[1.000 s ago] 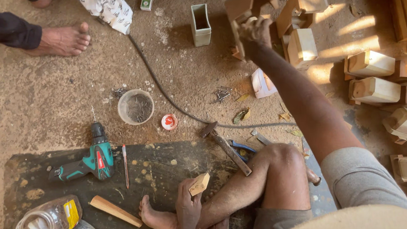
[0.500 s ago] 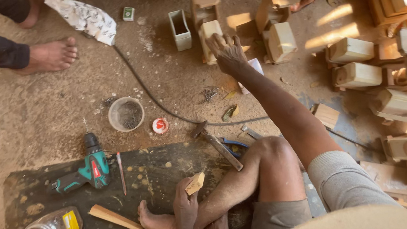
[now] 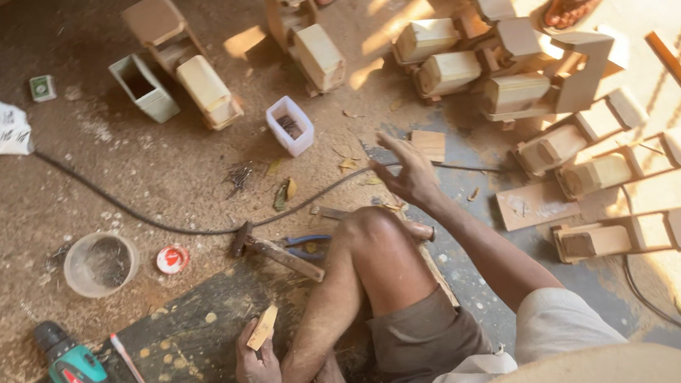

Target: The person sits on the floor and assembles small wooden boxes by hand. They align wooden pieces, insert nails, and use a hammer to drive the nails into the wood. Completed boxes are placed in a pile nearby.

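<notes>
The right hand (image 3: 407, 172) has pulled back from the wooden boxes, fingers spread, holding nothing. A flat wood piece (image 3: 430, 144) lies at its one o'clock. The left hand (image 3: 257, 366) grips a small wood block (image 3: 262, 327).

Hard sunlight falls in patches beyond the right hand (image 3: 410, 173), bleaching the wooden blocks (image 3: 512, 75) and the ground to its right nearly white. Nearer the left hand (image 3: 258, 373), everything sits in even, duller shade, yet stays readable. The right hand's fingers smear slightly with motion. Edges bend a little, wide-lens fashion.
</notes>
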